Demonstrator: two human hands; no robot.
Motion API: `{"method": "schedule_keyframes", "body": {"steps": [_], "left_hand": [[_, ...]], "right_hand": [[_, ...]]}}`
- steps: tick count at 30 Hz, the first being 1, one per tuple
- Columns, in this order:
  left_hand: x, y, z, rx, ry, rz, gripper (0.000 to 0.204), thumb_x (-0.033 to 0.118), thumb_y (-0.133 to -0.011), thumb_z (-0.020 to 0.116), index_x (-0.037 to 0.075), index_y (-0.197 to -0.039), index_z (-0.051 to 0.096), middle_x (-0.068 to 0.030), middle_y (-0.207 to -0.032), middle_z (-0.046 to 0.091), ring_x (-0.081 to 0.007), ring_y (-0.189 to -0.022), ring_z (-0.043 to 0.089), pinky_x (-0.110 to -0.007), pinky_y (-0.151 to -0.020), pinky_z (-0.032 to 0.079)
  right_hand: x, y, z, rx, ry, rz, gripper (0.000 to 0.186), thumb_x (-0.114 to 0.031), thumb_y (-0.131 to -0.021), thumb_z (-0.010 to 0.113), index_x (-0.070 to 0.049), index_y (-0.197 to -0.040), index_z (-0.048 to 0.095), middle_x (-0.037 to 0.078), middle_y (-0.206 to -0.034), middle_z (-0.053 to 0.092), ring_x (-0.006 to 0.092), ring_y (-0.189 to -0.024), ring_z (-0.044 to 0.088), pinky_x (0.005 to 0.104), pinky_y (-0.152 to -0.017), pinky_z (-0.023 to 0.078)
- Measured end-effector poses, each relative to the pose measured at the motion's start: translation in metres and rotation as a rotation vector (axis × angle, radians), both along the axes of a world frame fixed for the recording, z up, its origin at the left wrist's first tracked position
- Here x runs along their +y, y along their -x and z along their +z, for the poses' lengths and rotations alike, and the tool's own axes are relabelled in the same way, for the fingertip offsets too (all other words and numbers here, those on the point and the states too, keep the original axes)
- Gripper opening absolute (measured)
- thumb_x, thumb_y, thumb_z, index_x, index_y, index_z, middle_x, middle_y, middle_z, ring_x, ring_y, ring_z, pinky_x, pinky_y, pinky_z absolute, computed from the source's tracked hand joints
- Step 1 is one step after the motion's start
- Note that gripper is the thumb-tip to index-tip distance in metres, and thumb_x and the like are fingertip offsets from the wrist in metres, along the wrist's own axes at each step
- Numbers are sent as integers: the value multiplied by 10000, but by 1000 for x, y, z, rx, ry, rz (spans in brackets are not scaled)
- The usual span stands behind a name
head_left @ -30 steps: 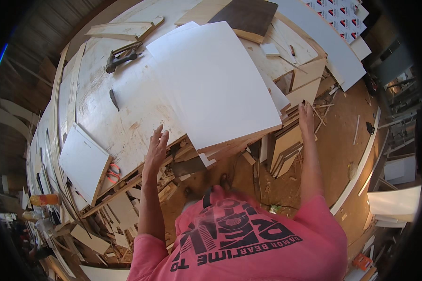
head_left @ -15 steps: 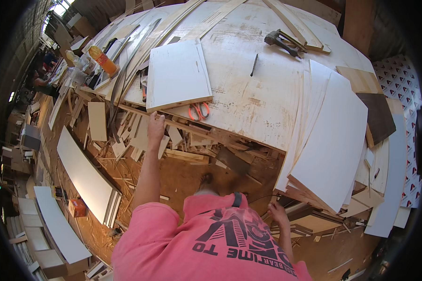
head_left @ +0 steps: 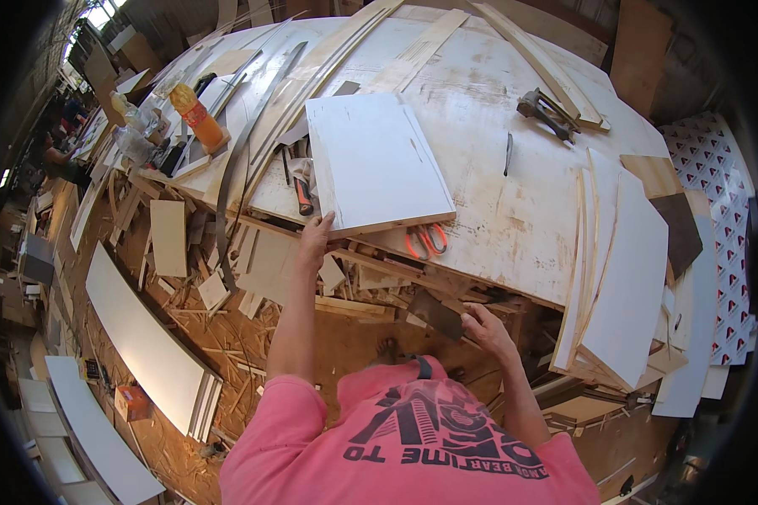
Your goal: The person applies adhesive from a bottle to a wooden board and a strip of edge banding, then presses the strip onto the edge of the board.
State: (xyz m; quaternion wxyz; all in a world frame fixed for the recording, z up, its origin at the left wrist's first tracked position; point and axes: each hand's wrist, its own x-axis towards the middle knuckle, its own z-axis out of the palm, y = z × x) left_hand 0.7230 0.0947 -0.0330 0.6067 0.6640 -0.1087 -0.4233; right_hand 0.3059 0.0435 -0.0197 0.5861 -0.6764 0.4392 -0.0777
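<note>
A white rectangular board [head_left: 379,160] with bare wood edges lies near the front edge of the large worktable. My left hand [head_left: 313,242] is closed on its near left corner. My right hand [head_left: 490,332] is held in front of the table edge, fingers pinched together. Whatever they hold, if anything, is too small to make out. A dark board [head_left: 435,314] shows low down, just left of those fingers. Orange-handled scissors [head_left: 427,241] poke out from under the white board's near edge. Left of the board lies a tool with an orange and black handle [head_left: 303,197].
The worktable [head_left: 472,198] carries a dark power tool [head_left: 547,115], a thin dark rod [head_left: 508,155], long wood strips [head_left: 556,63] and an orange bottle [head_left: 198,118]. White panels [head_left: 627,295] are stacked at right. Panels [head_left: 147,341] and wood scraps cover the floor at left.
My view has shifted, so the table appears farther right. My left hand has moved to the white board's near left corner. My right hand has risen from beside the right-hand panels toward the middle.
</note>
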Motion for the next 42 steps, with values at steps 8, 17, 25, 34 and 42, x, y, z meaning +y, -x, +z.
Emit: {"method": "schedule_keyframes", "body": {"steps": [8, 17, 25, 34, 42], "left_hand": [[-33, 20, 41, 213, 163, -203, 544, 380, -873, 645, 64, -1276, 464, -90, -1186, 564, -234, -1047, 576, -401, -790, 526], [-18, 57, 70, 155, 447, -114, 549, 314, -921, 591, -22, -1313, 403, -130, -1226, 524, -240, -1067, 555, -389, -882, 504], [-13, 188, 143, 89, 540, -39, 590, 337, -935, 558, -9, -1366, 353, -144, -1291, 502, -236, -1123, 537, -375, -924, 486], [-15, 298, 183, 131, 754, -30, 563, 327, -977, 465, 0, -1403, 297, -153, -1351, 464, -260, -1207, 494, -446, -986, 457], [3, 295, 210, 18, 760, 75, 543, 286, -965, 496, -10, -1385, 320, -171, -1339, 473, -265, -1186, 520, -439, -964, 490]], "right_hand": [[46, 23, -22, 85, 61, -170, 458, -314, -925, 532, 1, -1256, 505, 138, -1082, 620, 220, -962, 609, 326, -854, 470], [105, 189, -52, 228, -187, -667, 468, -331, -920, 533, -6, -1256, 498, 128, -1076, 610, 219, -905, 613, 344, -787, 494], [81, 369, -69, -524, -272, -1715, 519, -447, -969, 419, -43, -1293, 402, 167, -1044, 584, 266, -863, 627, 408, -733, 543], [-4, 482, -65, -920, -160, -1656, 693, -594, -953, 293, -52, -1385, 277, 198, -1357, 364, 357, -1269, 371, 531, -1039, 335], [-8, 476, -60, -915, -178, -1622, 728, -614, -933, 334, -74, -1409, 229, 184, -1389, 327, 347, -1283, 335, 541, -1053, 302]]}}
